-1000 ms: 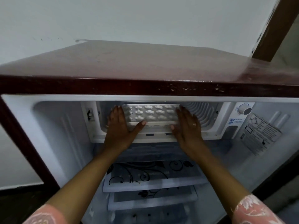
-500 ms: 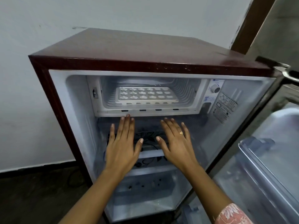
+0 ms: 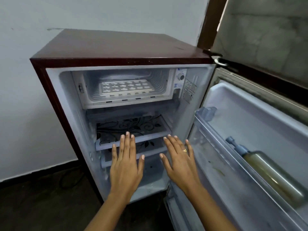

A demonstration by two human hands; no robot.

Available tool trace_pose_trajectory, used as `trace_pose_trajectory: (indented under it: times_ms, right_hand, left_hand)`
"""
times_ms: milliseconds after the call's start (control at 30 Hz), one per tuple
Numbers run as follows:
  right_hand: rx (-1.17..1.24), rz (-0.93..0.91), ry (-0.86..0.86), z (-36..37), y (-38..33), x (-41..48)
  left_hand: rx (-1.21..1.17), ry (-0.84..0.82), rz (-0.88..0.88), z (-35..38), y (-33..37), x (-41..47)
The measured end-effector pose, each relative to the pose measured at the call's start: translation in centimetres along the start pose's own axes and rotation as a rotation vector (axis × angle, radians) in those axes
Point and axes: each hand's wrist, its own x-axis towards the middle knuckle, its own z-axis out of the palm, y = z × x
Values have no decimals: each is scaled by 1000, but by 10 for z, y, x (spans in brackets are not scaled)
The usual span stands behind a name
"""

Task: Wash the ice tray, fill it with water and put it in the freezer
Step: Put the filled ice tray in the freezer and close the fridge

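The white ice tray [image 3: 125,87] lies flat on the floor of the freezer compartment [image 3: 93,99] at the top of a small maroon fridge [image 3: 116,47]. Its cells are shaped like flowers. My left hand [image 3: 125,165] hovers palm down in front of the lower shelves, fingers spread, holding nothing. My right hand [image 3: 180,161], with a ring on one finger, hovers beside it, also spread and holding nothing. Both hands are well below the tray and apart from it.
The fridge door [image 3: 250,147] stands open to the right, with a bottle [image 3: 270,172] lying in its door shelf. Two glass shelves [image 3: 133,129] with black floral print sit under the freezer. A thermostat dial [image 3: 180,76] is right of the freezer. Dark floor [image 3: 41,202] lies left.
My hands have let go of the tray and drawn back and down from the freezer. The view has pulled away, so the whole fridge and its open door show.
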Motion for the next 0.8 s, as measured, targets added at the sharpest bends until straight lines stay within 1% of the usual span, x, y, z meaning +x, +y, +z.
trace_pose_trajectory:
  times_ms: [167, 267, 500, 700, 800]
  right_hand:
    - [5, 104, 13, -37, 11, -54]
    - [13, 126, 41, -59, 20, -85]
    - [110, 103, 198, -124, 34, -154]
    - [132, 132, 311, -179, 60, -203]
    - [99, 136, 412, -197, 74, -230]
  left_hand:
    - [-86, -35, -4, -10, 38, -37]
    - [-123, -48, 32, -17, 66, -56]
    - [-200, -123, 119, -27, 133, -105]
    - [-270, -122, 239, -46, 192, -135]
    - [-324, -113, 312, -56, 220, -148]
